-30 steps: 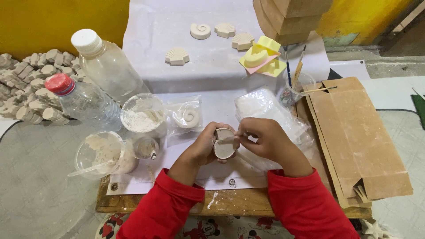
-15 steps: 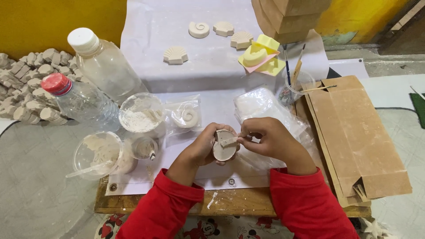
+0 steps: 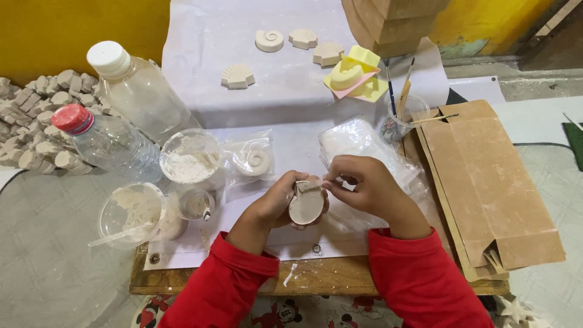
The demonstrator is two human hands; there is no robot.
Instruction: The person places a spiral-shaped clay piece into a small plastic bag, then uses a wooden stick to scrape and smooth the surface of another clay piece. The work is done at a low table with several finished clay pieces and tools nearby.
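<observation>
The plaster cast (image 3: 306, 205) sits cupped in the left hand (image 3: 280, 203), flat face up, its long axis running away from the body. The right hand (image 3: 363, 187) closes in from the right, fingertips (image 3: 328, 184) apparently pinching the cast's top edge, wrist bent inward above the white sheet (image 3: 291, 152).

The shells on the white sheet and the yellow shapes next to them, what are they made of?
The shell casts look like plaster: chalky off-white, matte, with crisp ridges. The spiral cast looks the same. The yellow moulds seem soft plastic or silicone: smooth, slightly glossy, evenly coloured. The piece held in the left hand looks plaster too, pale and dull; the right hand pinches its top edge.
</observation>
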